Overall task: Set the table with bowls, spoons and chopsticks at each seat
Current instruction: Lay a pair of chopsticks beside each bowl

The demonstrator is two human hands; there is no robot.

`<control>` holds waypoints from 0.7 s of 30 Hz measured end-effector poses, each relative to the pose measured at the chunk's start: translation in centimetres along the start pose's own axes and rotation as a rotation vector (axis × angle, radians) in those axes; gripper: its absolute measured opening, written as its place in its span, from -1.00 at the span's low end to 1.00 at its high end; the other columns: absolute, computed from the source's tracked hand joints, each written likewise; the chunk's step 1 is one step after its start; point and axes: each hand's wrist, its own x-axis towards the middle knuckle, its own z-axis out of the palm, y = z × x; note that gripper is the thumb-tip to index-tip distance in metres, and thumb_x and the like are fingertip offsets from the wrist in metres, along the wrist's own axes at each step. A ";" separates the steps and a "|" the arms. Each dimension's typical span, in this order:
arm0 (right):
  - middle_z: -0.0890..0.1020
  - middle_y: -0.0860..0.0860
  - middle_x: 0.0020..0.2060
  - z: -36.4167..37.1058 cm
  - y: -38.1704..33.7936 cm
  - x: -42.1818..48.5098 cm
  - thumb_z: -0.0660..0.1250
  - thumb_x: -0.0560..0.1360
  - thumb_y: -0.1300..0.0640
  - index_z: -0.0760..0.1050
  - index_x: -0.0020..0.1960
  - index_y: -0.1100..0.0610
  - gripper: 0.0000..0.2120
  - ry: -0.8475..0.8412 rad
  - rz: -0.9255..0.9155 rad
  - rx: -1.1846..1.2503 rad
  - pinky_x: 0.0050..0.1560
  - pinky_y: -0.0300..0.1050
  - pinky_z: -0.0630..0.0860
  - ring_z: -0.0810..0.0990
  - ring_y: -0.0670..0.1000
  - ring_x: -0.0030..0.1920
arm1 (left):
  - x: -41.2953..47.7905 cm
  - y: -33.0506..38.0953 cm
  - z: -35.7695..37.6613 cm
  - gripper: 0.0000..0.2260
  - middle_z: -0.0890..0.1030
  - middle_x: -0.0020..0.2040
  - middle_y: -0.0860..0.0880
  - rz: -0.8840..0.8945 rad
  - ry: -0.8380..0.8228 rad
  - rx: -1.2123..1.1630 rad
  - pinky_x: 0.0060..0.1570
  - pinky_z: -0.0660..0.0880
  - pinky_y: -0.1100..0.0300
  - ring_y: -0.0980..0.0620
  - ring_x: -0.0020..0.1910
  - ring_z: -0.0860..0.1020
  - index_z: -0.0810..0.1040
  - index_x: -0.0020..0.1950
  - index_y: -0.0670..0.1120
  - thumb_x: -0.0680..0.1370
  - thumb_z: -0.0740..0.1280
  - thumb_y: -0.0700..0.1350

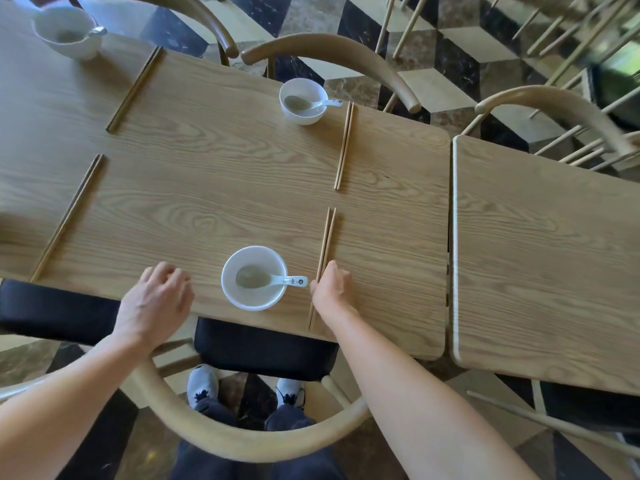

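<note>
You're standing behind the near chair (221,441), its curved wooden back round your legs and its black seat cushion (263,348) tucked under the long wooden table (207,188); a second table (540,258) butts against it on the right with a thin gap between; the far chair (332,50) sits across, on a cube-pattern floor (460,43); your hands are apart, one on each side of the near bowl (249,303); left hand (156,299) is at the table edge, fingers loosely bent, holding nothing; right hand (332,285) is down on the table with fingers curled under, its thumb side touching the near chopsticks (325,244); can't tell if it pinches them or only touches; near bowl is white, close to the table edge, just left of that pair; far bowl (303,116) is at the opposite edge with the far chopsticks (344,147) just to its right; a third bowl (69,43) is top left; two more pairs lie at left, the left near chopsticks (67,216) and the left far chopsticks (133,90); the near spoon (273,280) lies in the near bowl, handle over the rim toward your right hand; the far spoon (311,103) lies likewise in the far bowl.
</note>
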 end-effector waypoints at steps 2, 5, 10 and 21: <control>0.41 0.05 -0.12 0.1 0.2 0.2 0.22 0.56 0.15 0.29 0.01 0.08 -0.90 -0.038 -0.062 -0.057 -0.14 -0.11 0.32 0.38 0.08 -0.16 | 1.9 -0.7 0.4 -0.72 0.48 0.22 -0.25 -0.094 -0.055 0.033 -0.01 0.55 -0.19 -0.32 0.16 0.46 0.53 0.21 -0.21 0.55 0.33 -0.10; 0.43 0.09 -0.11 0.5 0.3 0.3 0.24 0.55 0.16 0.30 -0.02 0.10 -0.90 -0.014 -0.050 -0.020 -0.14 -0.04 0.38 0.38 0.08 -0.15 | 4.3 -0.3 1.5 -0.45 0.14 0.55 -0.27 -0.217 -0.151 0.049 0.39 0.25 -0.23 -0.34 0.48 0.14 0.24 0.53 -0.13 0.60 0.22 0.06; 0.47 0.05 -0.14 1.0 0.4 0.2 0.30 0.53 0.18 0.30 -0.13 0.12 -0.83 0.076 -0.045 -0.047 -0.28 -0.15 0.31 0.38 0.05 -0.24 | 6.4 1.1 3.9 -0.32 -0.25 0.62 -0.15 -0.351 -0.268 -0.028 0.47 -0.22 -0.28 -0.30 0.56 -0.28 -0.14 0.62 0.05 0.60 -0.02 0.31; 0.52 0.04 -0.13 1.4 0.7 1.0 0.36 0.51 0.10 0.34 -0.11 0.12 -0.81 0.066 -0.016 -0.030 -0.25 -0.11 0.42 0.50 0.06 -0.22 | 6.0 1.6 5.9 -0.26 -0.24 0.62 -0.13 -0.390 -0.200 0.012 0.47 -0.32 -0.25 -0.25 0.55 -0.32 -0.22 0.61 0.07 0.54 -0.19 0.41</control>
